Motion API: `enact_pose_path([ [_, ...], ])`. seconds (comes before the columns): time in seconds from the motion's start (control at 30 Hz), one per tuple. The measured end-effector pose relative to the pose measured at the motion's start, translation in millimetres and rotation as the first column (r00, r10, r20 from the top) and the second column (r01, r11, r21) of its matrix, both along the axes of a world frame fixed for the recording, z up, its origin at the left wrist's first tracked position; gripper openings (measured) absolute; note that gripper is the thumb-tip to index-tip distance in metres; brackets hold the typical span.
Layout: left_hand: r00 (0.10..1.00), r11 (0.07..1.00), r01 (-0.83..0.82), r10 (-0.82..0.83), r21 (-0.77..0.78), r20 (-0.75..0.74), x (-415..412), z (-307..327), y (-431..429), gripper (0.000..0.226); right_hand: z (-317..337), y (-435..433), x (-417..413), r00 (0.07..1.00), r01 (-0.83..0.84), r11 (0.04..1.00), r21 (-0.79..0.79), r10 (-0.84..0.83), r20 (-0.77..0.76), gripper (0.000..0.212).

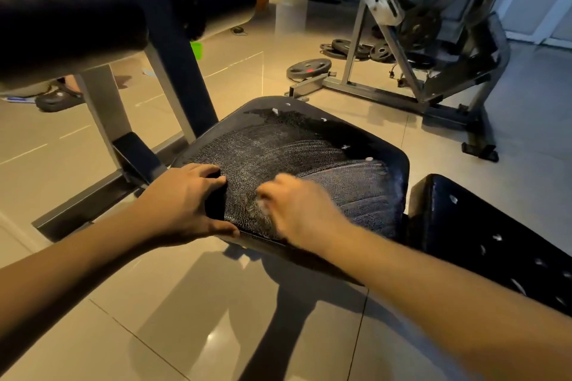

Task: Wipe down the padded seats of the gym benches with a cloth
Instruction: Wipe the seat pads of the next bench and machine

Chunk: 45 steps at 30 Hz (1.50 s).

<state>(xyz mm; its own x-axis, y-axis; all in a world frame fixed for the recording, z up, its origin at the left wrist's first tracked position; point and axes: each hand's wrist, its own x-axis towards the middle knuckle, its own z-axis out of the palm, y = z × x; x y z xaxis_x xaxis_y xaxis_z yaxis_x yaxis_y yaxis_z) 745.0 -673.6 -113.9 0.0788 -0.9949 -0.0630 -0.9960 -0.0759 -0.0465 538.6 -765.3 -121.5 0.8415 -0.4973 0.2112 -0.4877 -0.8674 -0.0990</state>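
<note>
A black padded seat (309, 145) of a gym bench fills the middle, streaked with pale wipe marks and torn in small spots. My left hand (182, 198) grips its near left corner, fingers curled over the top and thumb under the edge. My right hand (300, 210) is blurred, pressed on the seat's near part with fingers curled. A pale scrap of cloth (263, 204) shows at its fingertips; the rest of the cloth is hidden under the hand.
The bench's worn black back pad (495, 226) lies to the right. Thick black roller pads (62, 15) on a steel frame hang over the upper left. Weight plates (308, 68) and another machine (433, 40) stand behind on the tiled floor. A person's sandalled foot (57, 99) is at far left.
</note>
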Motion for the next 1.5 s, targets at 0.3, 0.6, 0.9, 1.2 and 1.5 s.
enact_pose_path([
  [0.3, 1.000, 0.996, 0.028, -0.028, -0.088, -0.003, 3, -10, 4, 0.142, 4, -69, -39, 0.871, 0.478, 0.863, -0.166, -0.489, -0.036, 0.019],
  [0.6, 0.999, 0.998, -0.009, 0.007, -0.065, -0.035, 3, -12, 2, 0.144, 5, -48, -18, 0.968, 0.251, 0.967, 0.028, -0.251, -0.009, 0.029],
  [0.9, 1.000, 0.997, 0.017, -0.016, -0.075, 0.010, -1, -6, 0, 0.148, 6, -5, -6, 0.982, 0.168, 0.978, -0.120, -0.177, -0.068, 0.016],
  [1.2, 1.000, 0.998, 0.008, -0.009, -0.060, -0.014, -1, -4, 1, 0.150, 9, -90, -78, 0.813, 0.569, 0.804, -0.172, -0.582, -0.029, 0.020],
  [1.5, 1.000, 0.999, 0.018, -0.017, -0.041, 0.025, -5, 4, -4, 0.154, -8, 7, -36, 0.997, 0.076, 0.996, -0.038, -0.076, 0.013, 0.020],
])
